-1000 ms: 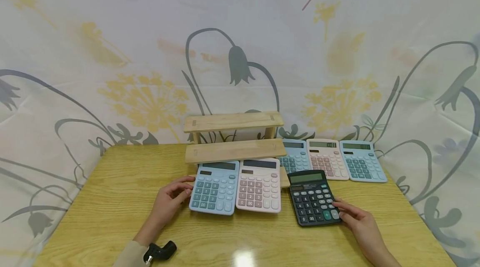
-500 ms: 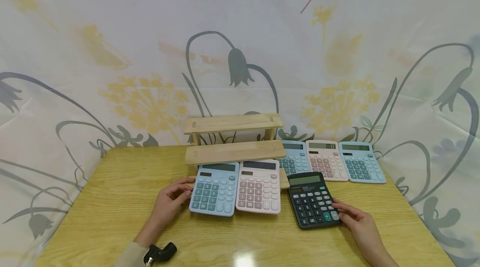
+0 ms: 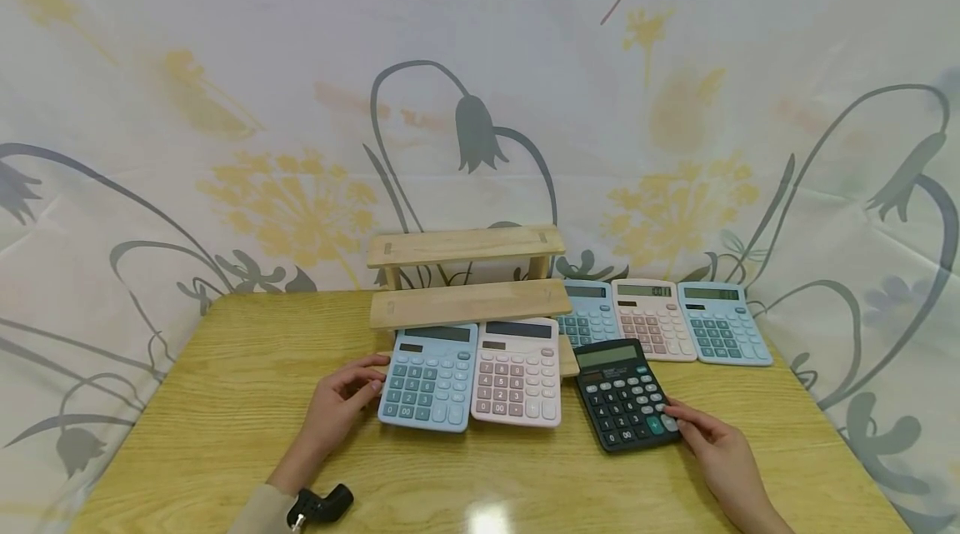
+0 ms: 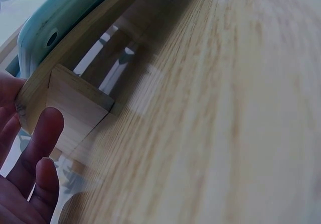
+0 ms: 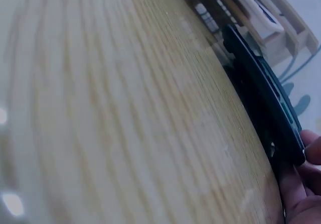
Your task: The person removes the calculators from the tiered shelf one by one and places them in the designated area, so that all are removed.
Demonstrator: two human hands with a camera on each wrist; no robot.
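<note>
My right hand pinches the lower right corner of a black calculator, fingers on its keys side and edge. In the right wrist view the black calculator hangs close over the tabletop, seen edge-on. On the lowest step of a wooden stepped rack lean a blue calculator and a pink calculator, side by side. Left of the blue one is my left hand, its fingers loosely bent. The left wrist view shows one fingertip at the end of the rack's board, the other fingers apart from it.
Behind the black calculator a second blue calculator, a second pink calculator and a third blue calculator lie in a row. The rack's upper step bears nothing. A floral cloth hangs behind the wooden table.
The black calculator has shifted slightly away from me and its tilt has changed a little, with my right hand still gripping it. The left hand stays in place.
</note>
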